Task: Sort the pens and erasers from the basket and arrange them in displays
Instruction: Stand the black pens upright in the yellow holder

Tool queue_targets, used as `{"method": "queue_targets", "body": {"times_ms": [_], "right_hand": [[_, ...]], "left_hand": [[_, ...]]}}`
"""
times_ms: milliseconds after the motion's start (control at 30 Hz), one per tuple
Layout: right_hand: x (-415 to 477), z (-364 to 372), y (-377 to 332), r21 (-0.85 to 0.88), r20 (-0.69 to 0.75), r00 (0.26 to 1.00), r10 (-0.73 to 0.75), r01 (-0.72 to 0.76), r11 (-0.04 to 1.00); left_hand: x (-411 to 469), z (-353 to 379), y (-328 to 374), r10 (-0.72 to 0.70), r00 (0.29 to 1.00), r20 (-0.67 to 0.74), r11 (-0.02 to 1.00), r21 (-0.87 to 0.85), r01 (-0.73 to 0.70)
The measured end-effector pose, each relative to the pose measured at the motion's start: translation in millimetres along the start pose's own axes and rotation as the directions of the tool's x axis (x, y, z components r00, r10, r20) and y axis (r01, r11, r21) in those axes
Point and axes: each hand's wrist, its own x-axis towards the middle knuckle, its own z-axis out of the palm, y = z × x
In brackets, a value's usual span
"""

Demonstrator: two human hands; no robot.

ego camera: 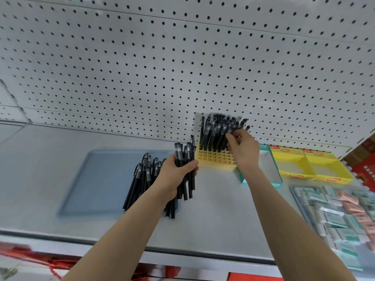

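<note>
1. Matte grey metal shelf (213,209) backed by a white perforated pegboard (182,67).
2. Yellow plastic grid pen holder (215,159) at the shelf's back; upright black pens (213,130) with smooth capped barrels fill its rear holes, front holes bare.
3. Flat blue-grey plastic tray (91,179), rounded corners, to the left; loose black pens (140,179) lie fanned on it.
4. Left hand (176,176) grips a bundle of black pens (187,153) beside the holder, fingers wrapped tight.
5. Right hand (243,151) has its fingers narrowly curled, thumb and fingertips pinching the upright black pens; which one is unclear.
6. Yellow cardboard display boxes (310,165) and blurred wrapped rectangular erasers (334,216) sit to the right.
</note>
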Motion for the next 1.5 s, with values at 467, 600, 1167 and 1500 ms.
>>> {"method": "queue_targets", "body": {"times_ms": [467,600,1167,1500], "right_hand": [[-57.8,-6.8,-26.8,0.368,0.517,0.848,0.118,-0.344,0.864],[-56.9,-8.0,-19.7,0.432,0.573,0.808,0.134,-0.438,0.788],[4.7,-29.1,6.7,0.083,-0.023,0.992,-0.123,0.125,0.989],[16.2,-11.2,5.9,-0.003,0.047,0.991,-0.123,0.123,0.992]], "left_hand": [[1.7,18.7,-10.6,-0.047,0.994,0.097,0.994,0.102,0.037],[4.3,22.3,-12.3,-0.051,0.992,0.116,0.994,0.106,0.039],[14.8,14.6,-12.5,-0.069,0.998,-0.003,0.994,-0.088,0.069],[14.4,9.4,-12.4,0.005,0.999,-0.040,0.993,-0.116,-0.009]]}}
